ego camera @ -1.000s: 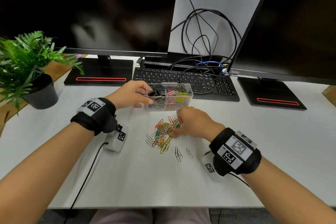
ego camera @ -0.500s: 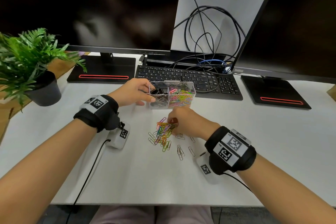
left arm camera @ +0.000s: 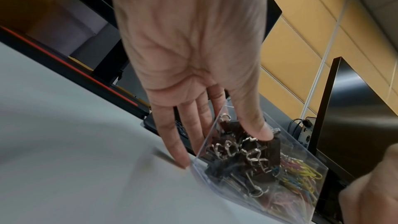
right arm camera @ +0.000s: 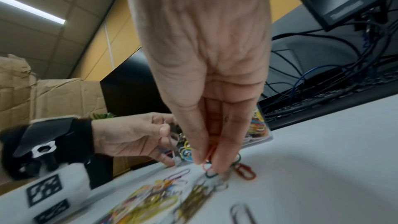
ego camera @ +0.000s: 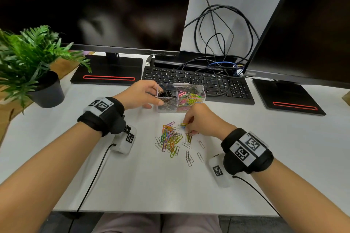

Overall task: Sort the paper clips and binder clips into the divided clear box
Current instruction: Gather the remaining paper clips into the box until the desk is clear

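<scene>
Clear box (ego camera: 189, 110) sits on the desk (ego camera: 265, 147) just in front of the keyboard (ego camera: 197, 83), long axis left-right. Binder clips (left arm camera: 243, 149) in its left compartment, coloured paper clips (ego camera: 189, 97) in the right. Left hand (ego camera: 139, 93) grips the box's left end, thumb over the rim. Right hand (ego camera: 201, 119), fingers down, pinches a few paper clips (right arm camera: 210, 163) at the loose pile (ego camera: 170, 138) near the box.

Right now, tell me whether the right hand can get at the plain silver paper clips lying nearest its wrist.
Probably yes. The silver paper clips lie loose on the bare table just behind the right hand, nothing over them, though its fingers already pinch coloured clips.
</scene>
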Available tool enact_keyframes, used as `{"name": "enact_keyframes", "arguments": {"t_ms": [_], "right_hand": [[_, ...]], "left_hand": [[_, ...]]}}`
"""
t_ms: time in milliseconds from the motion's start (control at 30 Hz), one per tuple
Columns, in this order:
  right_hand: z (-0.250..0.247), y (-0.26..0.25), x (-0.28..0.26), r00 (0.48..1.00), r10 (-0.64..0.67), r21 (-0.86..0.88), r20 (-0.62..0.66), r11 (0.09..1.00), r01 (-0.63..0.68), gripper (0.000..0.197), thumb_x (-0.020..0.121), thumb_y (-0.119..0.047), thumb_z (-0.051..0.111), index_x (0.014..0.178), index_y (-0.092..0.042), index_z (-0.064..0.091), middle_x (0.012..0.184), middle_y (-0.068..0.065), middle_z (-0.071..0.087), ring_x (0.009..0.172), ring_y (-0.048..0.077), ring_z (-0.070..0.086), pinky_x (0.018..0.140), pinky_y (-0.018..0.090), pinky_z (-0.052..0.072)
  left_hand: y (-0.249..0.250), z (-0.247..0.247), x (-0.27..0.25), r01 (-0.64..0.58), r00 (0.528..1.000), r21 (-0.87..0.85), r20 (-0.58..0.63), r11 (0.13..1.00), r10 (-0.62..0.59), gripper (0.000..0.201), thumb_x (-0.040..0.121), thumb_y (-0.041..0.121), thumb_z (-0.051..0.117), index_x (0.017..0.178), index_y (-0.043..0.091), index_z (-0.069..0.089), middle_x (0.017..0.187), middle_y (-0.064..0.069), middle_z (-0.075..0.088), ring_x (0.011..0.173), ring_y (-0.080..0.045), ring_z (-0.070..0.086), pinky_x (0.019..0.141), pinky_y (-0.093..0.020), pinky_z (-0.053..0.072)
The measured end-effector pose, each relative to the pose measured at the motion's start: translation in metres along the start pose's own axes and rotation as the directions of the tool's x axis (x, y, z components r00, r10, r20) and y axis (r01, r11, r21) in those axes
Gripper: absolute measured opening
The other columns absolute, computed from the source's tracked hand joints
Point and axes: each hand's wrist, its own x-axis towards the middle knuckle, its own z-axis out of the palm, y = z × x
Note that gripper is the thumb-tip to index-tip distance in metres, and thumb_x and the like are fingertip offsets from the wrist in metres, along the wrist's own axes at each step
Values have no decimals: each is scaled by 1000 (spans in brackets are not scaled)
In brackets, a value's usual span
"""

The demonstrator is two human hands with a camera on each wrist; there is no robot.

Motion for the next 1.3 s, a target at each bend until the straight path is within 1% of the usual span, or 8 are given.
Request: {"name": "enact_keyframes", "arguments": {"t_ms": [67,233,400,700,1033,1100,1200,1300], "right_hand": [[-6,4,1,999,5,30,-35,1000,-4,9,77,6,69,78,-1,74,69,10,68,48,7,62,58,24,57],[-34,11,6,978,103,181,-182,981,-69,2,78,-1,74,79,0,73,66,3,67,58,17,69,56,20,56],[-66,9,17,933,156,319,-325,947,-47,6,78,3,73,83,3,71,73,18,70,67,27,72,72,42,60],[-66,2,42,919,99,55,-381,995,-85,15,78,-5,74,93,-6,75,86,8,71,80,21,68,81,32,57],[-70,5,19,884,115,212,-453,977,-18,16,75,-5,77,90,-5,74,86,8,71,78,20,68,79,30,57],[-68,0,9,912,112,229,-394,973,-21,8,76,-4,76,81,-10,72,77,7,69,68,22,70,67,33,60],[-56,-8,-11,993,42,26,-113,999,-39,11,77,-12,77,71,-13,68,68,-2,65,52,11,60,45,16,47],[-31,-6,-28,969,94,-178,226,983,-54,27,66,-28,85,65,-17,60,63,-6,57,53,10,49,46,19,39]], "left_hand": [[0,0,0,-1,1000,5,2,1000,1,26,76,16,79,94,25,63,104,-3,65,81,-13,66,68,-31,58],[-1,-1,1,1,1000,0,5,1000,-1,27,76,16,79,96,24,63,105,-4,66,82,-13,66,66,-29,57],[-2,-1,2,10,1000,3,6,1000,-10,29,75,17,80,99,23,64,107,-5,66,86,-16,66,69,-31,59],[-1,-1,1,11,1000,3,9,1000,-11,31,76,16,79,101,22,64,105,-3,65,85,-15,65,72,-35,60],[0,0,0,13,1000,0,1,1000,-13,30,76,14,79,100,22,63,107,-4,66,85,-15,65,72,-36,60],[1,0,-1,12,1000,7,3,1000,-12,30,76,14,78,100,21,62,106,-4,66,85,-15,65,73,-37,60],[2,1,-2,8,1000,6,4,1000,-8,29,77,14,78,100,20,62,105,-4,67,83,-15,66,74,-39,60],[2,1,-2,11,1000,11,5,1000,-11,33,77,14,78,105,16,62,105,-4,67,83,-15,66,73,-38,60]]}}
